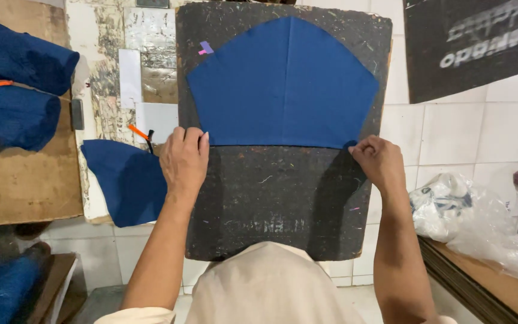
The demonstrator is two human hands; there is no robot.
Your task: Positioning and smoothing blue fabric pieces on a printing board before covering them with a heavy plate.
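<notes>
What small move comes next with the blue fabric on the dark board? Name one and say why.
Probably press and smooth the blue fabric piece flat along its lower edge. Both the left hand and right hand sit at its bottom corners on the dark board, and a centre crease shows.

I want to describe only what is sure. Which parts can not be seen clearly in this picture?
Head view only:
- Left hand: fingertips curl over the blue fabric piece; the grip is hidden.
- Right hand: fingers cover the fabric corner.
- Dark board: its lower edge is hidden by beige clothing.
- Plastic bags: contents unclear.
</notes>
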